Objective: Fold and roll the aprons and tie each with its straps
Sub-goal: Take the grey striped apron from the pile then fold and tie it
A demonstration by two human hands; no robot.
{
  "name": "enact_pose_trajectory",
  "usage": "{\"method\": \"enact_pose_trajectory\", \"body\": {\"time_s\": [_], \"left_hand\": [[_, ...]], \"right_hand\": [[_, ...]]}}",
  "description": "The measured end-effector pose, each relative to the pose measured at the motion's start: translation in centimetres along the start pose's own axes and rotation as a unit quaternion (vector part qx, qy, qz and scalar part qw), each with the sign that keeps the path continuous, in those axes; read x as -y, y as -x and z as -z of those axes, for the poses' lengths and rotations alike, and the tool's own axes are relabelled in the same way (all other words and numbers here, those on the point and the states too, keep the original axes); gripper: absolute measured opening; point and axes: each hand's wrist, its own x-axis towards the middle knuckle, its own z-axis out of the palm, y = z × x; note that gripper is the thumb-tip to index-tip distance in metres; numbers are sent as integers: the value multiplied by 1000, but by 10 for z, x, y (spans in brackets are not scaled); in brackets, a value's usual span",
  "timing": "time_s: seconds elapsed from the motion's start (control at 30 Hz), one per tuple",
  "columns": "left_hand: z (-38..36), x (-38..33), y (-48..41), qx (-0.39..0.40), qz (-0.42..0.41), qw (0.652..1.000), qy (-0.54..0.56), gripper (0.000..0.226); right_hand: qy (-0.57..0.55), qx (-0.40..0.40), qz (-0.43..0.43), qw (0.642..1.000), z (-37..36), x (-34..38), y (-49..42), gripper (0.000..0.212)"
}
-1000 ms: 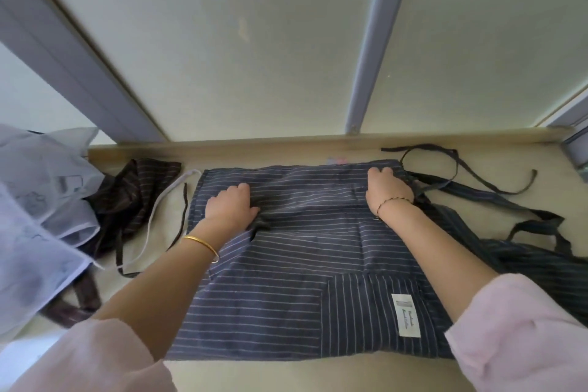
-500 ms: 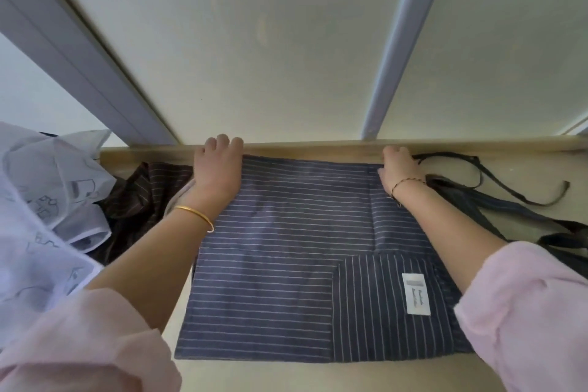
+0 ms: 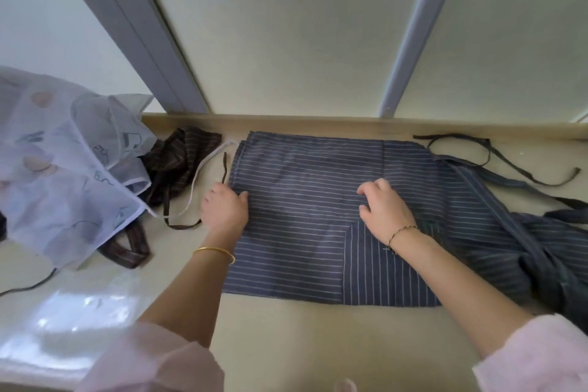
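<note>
The left hand (image 3: 224, 212) sits on the left edge of the apron (image 3: 302, 248), thumb on the cloth; whether the fingers grip that edge I cannot tell. The right hand (image 3: 386, 210) rests bent fingertips mid-panel, holding nothing. Half a second ago both hands were at the far corners by the ledge; they have drawn back, so smoothing looks finished and a fold or roll is probably next. The apron lies centre frame on the table (image 3: 302, 344), long axis left to right, its unfolded end and straps (image 3: 496, 156) trailing to the right.
</note>
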Motion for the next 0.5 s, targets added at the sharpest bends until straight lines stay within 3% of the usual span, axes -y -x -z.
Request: {"method": "enact_pose_trajectory", "body": {"time_s": [0.2,0.37,0.5], "left_hand": [[8,17,-2,30,-21,997,63,21],[10,30,3,18,-32,999,-35,30],[12,29,10,1,-35,999,-37,32]], "right_hand": [[15,1,3,1000,-2,3,19,33],[16,16,-1,1000,-4,4,29,32],[13,-5,-4,1000,-6,4,34,32]]}}
